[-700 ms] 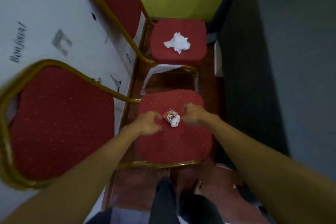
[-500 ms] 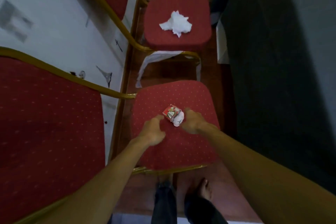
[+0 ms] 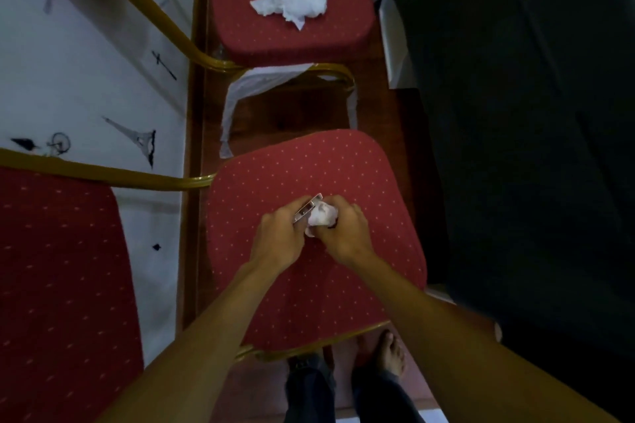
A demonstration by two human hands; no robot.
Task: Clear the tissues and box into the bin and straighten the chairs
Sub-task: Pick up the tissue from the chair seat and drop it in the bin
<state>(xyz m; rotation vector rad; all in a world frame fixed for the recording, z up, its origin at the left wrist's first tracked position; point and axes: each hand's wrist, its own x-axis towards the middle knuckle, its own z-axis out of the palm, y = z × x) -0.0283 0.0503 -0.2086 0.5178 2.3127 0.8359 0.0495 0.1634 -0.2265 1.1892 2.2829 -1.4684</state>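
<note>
On the near red chair seat (image 3: pixel 360 285) my left hand (image 3: pixel 280 237) grips a small flat box (image 3: pixel 308 207), tilted up on its edge. My right hand (image 3: pixel 347 233) is closed on a crumpled white tissue (image 3: pixel 321 216) pressed against the box. Both hands touch in the middle of the seat. A larger crumpled white tissue (image 3: pixel 290 0) lies loose on the seat of the far red chair (image 3: pixel 240 34).
Both chairs have gold metal frames; the near chair's backrest (image 3: pixel 62 285) fills the left. A white wall with black drawings (image 3: pixel 103 96) runs along the left. A dark surface (image 3: pixel 532 148) closes off the right. My bare feet (image 3: pixel 390 354) stand on brown floor below the seat.
Both hands closed in from either side of the box and tissue. The left hand took the box and tipped it up; the right hand closed on the tissue. The view moved nearer.
</note>
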